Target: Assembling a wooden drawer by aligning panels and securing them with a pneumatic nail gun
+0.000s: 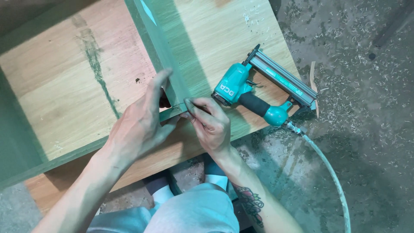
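Pressing on a corner joint, your left hand (138, 125) lies flat against the upright green-edged panel (161, 51), thumb stretched along its left face and fingers (170, 122) curled loosely over the near edge strip (82, 151); nothing is gripped, only braced. Your right hand (211, 125) sits just right of the joint, its fingers (194, 108) pinched nearly shut at the point where panel and strip meet. Whether they hold a small thing there cannot be told.

The panel runs from the far edge toward you and meets the strip, which crosses from the left to the joint. Both rest on a wood-grain board (69, 86) that serves as the bench surface. A green smear (99, 69) marks the board left of the panel.

Right of your right hand, a teal nail gun (258, 92) lies on its side on the board's near right corner, untouched, its grey magazine pointing away from you. An air hose (332, 177) leaves its handle and curves toward you over the floor (371, 108), which is strewn with wood shavings.
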